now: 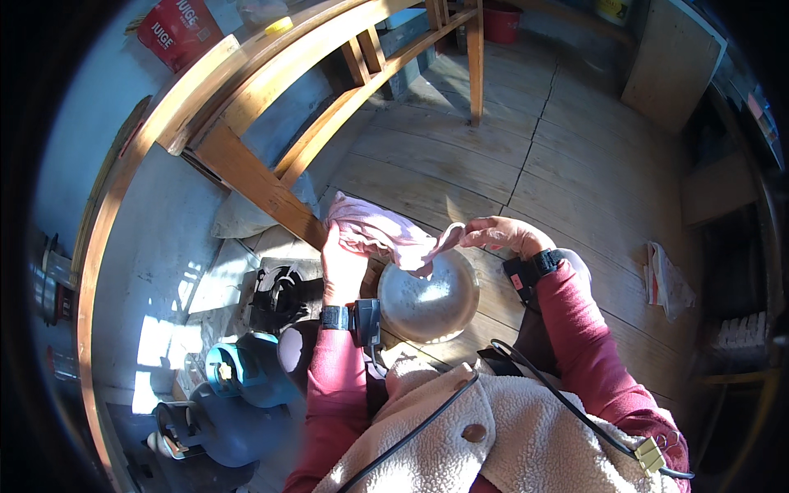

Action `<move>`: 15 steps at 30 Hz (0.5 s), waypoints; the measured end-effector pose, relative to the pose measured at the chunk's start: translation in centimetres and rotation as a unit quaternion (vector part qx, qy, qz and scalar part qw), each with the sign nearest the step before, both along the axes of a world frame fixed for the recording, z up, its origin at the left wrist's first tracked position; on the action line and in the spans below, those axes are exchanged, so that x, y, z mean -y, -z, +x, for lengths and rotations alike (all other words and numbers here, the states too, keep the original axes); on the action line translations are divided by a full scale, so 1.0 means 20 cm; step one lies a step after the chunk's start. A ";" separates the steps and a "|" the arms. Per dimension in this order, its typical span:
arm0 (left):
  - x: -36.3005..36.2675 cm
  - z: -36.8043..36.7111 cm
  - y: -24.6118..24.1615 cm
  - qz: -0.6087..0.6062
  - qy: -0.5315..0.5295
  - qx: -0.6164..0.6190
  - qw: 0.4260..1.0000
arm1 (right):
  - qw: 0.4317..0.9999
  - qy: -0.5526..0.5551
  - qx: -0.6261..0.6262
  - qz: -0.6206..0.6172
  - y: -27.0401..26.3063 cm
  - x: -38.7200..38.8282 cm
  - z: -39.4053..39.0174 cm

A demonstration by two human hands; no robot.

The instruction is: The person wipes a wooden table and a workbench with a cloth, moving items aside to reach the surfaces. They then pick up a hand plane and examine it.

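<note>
A pink cloth (385, 231), bunched and with a gathered edge, is stretched between my two hands. My left hand (345, 262) grips its thick left part from below. With its fingertips, my right hand (505, 236) pinches a thin, twisted end of the cloth. Below the cloth, a round metal basin (428, 308) stands on the floor in front of my knees, and the cloth's lower edge overlaps its far rim in the picture. Most of the basin's inside is in view and shows bright reflections.
Left of the basin is a black burner (280, 289). Nearer me stand a teal gas cylinder (262, 376) and a dark blue one (240, 425). A wooden frame (265, 185) reaches close to my left hand. Crumpled packaging (666, 283) lies right on the plank floor (579, 185).
</note>
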State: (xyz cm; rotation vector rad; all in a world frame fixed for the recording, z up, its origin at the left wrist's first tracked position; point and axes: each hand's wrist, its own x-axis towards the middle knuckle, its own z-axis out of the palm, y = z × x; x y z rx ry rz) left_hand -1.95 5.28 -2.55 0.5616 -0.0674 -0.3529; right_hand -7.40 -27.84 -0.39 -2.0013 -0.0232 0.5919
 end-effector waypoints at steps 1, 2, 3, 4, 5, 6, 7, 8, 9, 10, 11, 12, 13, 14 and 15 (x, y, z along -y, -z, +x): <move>0.01 -0.01 -0.01 -0.020 0.036 0.037 0.998 | 0.991 -0.079 0.054 -0.091 0.01 -0.01 0.00; 0.02 -0.02 -0.03 0.006 0.034 0.031 0.999 | 0.986 -0.059 0.049 -0.148 0.01 -0.03 0.00; 0.04 -0.03 -0.06 0.024 0.059 0.053 0.997 | 0.996 0.001 0.019 -0.085 0.02 -0.05 -0.01; 0.06 -0.04 -0.08 0.041 0.082 0.076 0.993 | 0.999 0.051 0.000 -0.011 0.03 -0.08 -0.01; 0.09 -0.06 -0.10 0.034 0.068 0.044 0.996 | 0.992 0.112 -0.019 0.053 0.04 -0.11 0.00; 0.13 -0.08 -0.12 0.027 0.053 0.012 0.998 | 0.983 0.119 -0.037 0.136 0.04 -0.14 0.00; 0.17 -0.09 -0.13 0.018 0.041 -0.010 0.999 | 0.968 0.135 -0.072 0.201 0.05 -0.19 0.00; 0.23 -0.11 -0.12 0.006 0.042 0.005 0.999 | 0.955 0.113 -0.093 0.256 0.05 -0.24 -0.01; 0.27 -0.13 -0.12 -0.009 0.055 0.006 0.998 | 0.940 0.100 -0.118 0.305 0.05 -0.28 -0.01; 0.31 -0.14 -0.11 -0.059 0.114 0.001 0.992 | 0.901 -0.031 -0.136 0.410 0.05 -0.32 0.00; 0.35 -0.14 -0.09 -0.135 0.188 0.031 0.972 | 0.871 -0.066 -0.147 0.465 0.06 -0.35 -0.01; 0.38 -0.15 -0.08 0.003 0.146 -0.046 0.988 | 0.842 -0.041 -0.115 0.525 0.06 -0.38 -0.01; 0.39 -0.14 -0.08 -0.020 0.167 -0.073 0.983 | 0.827 0.033 -0.123 0.548 0.07 -0.39 -0.01; 0.40 -0.13 -0.07 0.018 0.156 -0.048 0.987 | 0.826 0.068 -0.111 0.548 0.08 -0.40 0.00; 0.39 -0.12 -0.07 0.067 0.145 -0.037 0.986 | 0.834 0.052 -0.068 0.544 0.09 -0.39 0.01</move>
